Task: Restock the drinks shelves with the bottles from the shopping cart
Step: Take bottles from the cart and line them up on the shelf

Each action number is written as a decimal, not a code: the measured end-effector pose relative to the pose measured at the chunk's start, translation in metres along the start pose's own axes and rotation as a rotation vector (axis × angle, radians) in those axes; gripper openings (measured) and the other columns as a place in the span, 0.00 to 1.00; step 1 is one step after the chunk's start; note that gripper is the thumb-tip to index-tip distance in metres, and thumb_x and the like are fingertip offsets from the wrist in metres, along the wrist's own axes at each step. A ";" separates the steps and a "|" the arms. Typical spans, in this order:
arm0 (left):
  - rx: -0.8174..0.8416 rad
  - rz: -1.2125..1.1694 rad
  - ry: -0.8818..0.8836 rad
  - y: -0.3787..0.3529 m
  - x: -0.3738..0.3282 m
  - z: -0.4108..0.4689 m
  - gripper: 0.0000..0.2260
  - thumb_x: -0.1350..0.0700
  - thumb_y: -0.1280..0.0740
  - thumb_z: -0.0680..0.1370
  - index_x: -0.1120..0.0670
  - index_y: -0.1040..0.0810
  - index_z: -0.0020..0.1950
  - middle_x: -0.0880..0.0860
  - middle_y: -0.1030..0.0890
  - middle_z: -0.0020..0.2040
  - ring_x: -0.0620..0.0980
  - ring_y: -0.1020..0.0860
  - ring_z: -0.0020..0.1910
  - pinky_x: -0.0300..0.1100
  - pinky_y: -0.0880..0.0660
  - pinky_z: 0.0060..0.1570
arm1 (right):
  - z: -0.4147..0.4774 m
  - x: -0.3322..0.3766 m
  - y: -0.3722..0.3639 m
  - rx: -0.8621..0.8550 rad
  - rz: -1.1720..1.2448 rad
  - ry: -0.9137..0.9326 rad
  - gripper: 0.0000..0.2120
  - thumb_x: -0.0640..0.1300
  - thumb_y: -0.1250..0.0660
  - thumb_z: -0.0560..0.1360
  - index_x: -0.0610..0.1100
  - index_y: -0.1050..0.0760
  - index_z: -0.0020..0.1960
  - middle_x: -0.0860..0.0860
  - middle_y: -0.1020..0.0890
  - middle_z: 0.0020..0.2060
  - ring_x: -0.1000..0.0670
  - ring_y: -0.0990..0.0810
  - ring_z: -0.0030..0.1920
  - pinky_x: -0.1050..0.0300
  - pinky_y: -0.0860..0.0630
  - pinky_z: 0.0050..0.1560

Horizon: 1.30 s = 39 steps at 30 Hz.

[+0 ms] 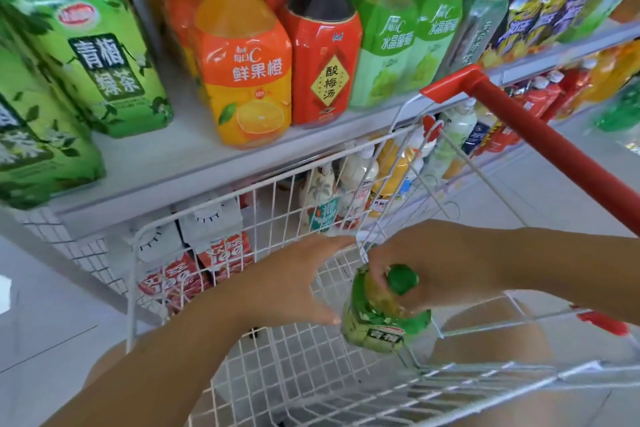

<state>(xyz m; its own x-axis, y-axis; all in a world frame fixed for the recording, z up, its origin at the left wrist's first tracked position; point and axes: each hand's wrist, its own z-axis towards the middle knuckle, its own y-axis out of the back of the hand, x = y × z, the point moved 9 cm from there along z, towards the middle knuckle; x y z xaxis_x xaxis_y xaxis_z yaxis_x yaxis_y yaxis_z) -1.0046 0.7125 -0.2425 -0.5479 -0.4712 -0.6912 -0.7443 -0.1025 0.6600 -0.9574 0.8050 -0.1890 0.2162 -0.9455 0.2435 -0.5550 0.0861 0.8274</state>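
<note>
Your right hand [440, 270] grips the bottle [377, 326] by its neck, lower centre in the cart [277, 367]; cup your open, empty left hand [294, 284] under its base before lifting to the shelf [156, 163] upper left.

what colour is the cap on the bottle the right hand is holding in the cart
Green, seen in the head view: the cap of the green tea bottle.

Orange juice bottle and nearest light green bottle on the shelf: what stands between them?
Head view: a red-labelled dark bottle stands between the orange juice bottle and the light green bottle.
</note>
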 end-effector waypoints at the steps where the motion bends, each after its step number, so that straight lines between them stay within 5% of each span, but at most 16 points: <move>1: 0.011 -0.038 -0.010 0.000 -0.003 -0.001 0.46 0.49 0.22 0.69 0.35 0.50 0.77 0.37 0.44 0.77 0.32 0.41 0.69 0.31 0.43 0.65 | 0.000 0.010 0.012 -0.045 0.030 0.053 0.08 0.51 0.32 0.70 0.57 0.28 0.47 0.59 0.23 0.42 0.59 0.26 0.46 0.59 0.28 0.49; 4: -0.016 -0.257 -0.035 0.009 -0.010 -0.005 0.42 0.54 0.19 0.65 0.35 0.39 0.70 0.35 0.28 0.67 0.27 0.29 0.60 0.25 0.34 0.59 | -0.002 0.037 0.050 -0.212 0.113 0.197 0.07 0.51 0.33 0.70 0.56 0.25 0.48 0.66 0.25 0.42 0.65 0.28 0.47 0.71 0.32 0.47; 7: -0.243 -0.358 -0.001 0.044 -0.006 -0.023 0.35 0.54 0.17 0.62 0.39 0.30 0.64 0.39 0.19 0.57 0.35 0.21 0.55 0.37 0.24 0.57 | -0.003 0.039 0.086 -0.394 0.294 0.247 0.12 0.47 0.28 0.70 0.58 0.25 0.51 0.65 0.26 0.43 0.63 0.27 0.45 0.71 0.32 0.45; 11: -0.555 -0.444 0.044 0.098 0.002 -0.067 0.31 0.54 0.17 0.62 0.38 0.28 0.59 0.34 0.19 0.53 0.33 0.20 0.51 0.30 0.24 0.50 | 0.005 0.013 0.089 -0.388 0.583 0.093 0.48 0.66 0.22 0.54 0.73 0.46 0.67 0.66 0.29 0.57 0.63 0.29 0.60 0.64 0.29 0.59; 13: -0.654 -0.478 0.044 0.121 0.000 -0.090 0.31 0.56 0.18 0.63 0.36 0.28 0.58 0.33 0.19 0.53 0.33 0.20 0.51 0.29 0.25 0.49 | 0.018 0.029 0.076 -0.376 0.595 0.098 0.55 0.67 0.22 0.52 0.76 0.53 0.67 0.69 0.31 0.64 0.65 0.32 0.65 0.61 0.28 0.62; 18: -0.822 -0.393 0.026 0.170 -0.016 -0.139 0.32 0.53 0.17 0.61 0.35 0.29 0.57 0.30 0.20 0.53 0.30 0.21 0.52 0.27 0.26 0.48 | 0.039 0.083 0.107 -0.711 0.843 0.236 0.37 0.60 0.25 0.53 0.68 0.37 0.59 0.73 0.22 0.49 0.68 0.20 0.46 0.71 0.25 0.40; 21: -0.927 -0.258 0.053 0.195 -0.015 -0.170 0.36 0.42 0.19 0.59 0.31 0.31 0.63 0.33 0.21 0.58 0.33 0.23 0.58 0.38 0.26 0.59 | 0.048 0.106 0.139 -0.819 0.891 0.350 0.32 0.49 0.22 0.60 0.64 0.33 0.57 0.75 0.22 0.47 0.71 0.22 0.46 0.78 0.29 0.39; 25: -1.513 -0.029 0.048 0.219 -0.003 -0.249 0.32 0.37 0.27 0.66 0.41 0.30 0.68 0.41 0.26 0.65 0.39 0.27 0.64 0.41 0.28 0.63 | 0.079 0.119 0.163 -0.892 0.924 0.423 0.36 0.44 0.21 0.63 0.53 0.32 0.68 0.63 0.19 0.55 0.64 0.22 0.55 0.69 0.25 0.53; 28: -1.857 0.093 0.150 0.202 0.015 -0.288 0.31 0.41 0.28 0.72 0.51 0.31 0.71 0.47 0.30 0.64 0.45 0.27 0.62 0.45 0.26 0.62 | 0.100 0.120 0.177 -0.944 0.874 0.430 0.38 0.45 0.21 0.65 0.51 0.34 0.70 0.65 0.22 0.56 0.71 0.26 0.55 0.77 0.30 0.52; 32: -1.801 -0.042 0.290 0.197 0.045 -0.277 0.33 0.48 0.28 0.73 0.48 0.36 0.75 0.45 0.28 0.66 0.39 0.27 0.62 0.43 0.26 0.62 | 0.128 0.116 0.181 -0.932 0.814 0.389 0.40 0.43 0.22 0.67 0.50 0.38 0.73 0.70 0.27 0.54 0.78 0.29 0.50 0.82 0.34 0.46; 35: -1.803 -0.077 0.330 0.198 0.055 -0.272 0.28 0.51 0.29 0.76 0.41 0.35 0.73 0.39 0.22 0.58 0.31 0.24 0.53 0.27 0.27 0.51 | 0.147 0.112 0.174 -0.902 0.809 0.356 0.40 0.44 0.23 0.68 0.49 0.42 0.74 0.70 0.28 0.53 0.78 0.29 0.49 0.82 0.34 0.47; 39: -1.896 -0.080 0.356 0.196 0.062 -0.275 0.23 0.55 0.30 0.77 0.41 0.30 0.70 0.30 0.23 0.50 0.29 0.24 0.46 0.19 0.33 0.44 | 0.164 0.109 0.173 -0.890 0.766 0.318 0.43 0.53 0.27 0.70 0.47 0.48 0.76 0.57 0.27 0.65 0.59 0.28 0.64 0.62 0.30 0.64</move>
<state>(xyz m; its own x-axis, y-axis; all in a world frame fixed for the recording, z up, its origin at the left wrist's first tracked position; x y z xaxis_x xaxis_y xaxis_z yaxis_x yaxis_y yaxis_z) -1.0789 0.4221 -0.0750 -0.2653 -0.5221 -0.8106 0.6959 -0.6855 0.2138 -1.1616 0.6650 -0.1022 0.3307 -0.4469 0.8312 0.0930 0.8919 0.4425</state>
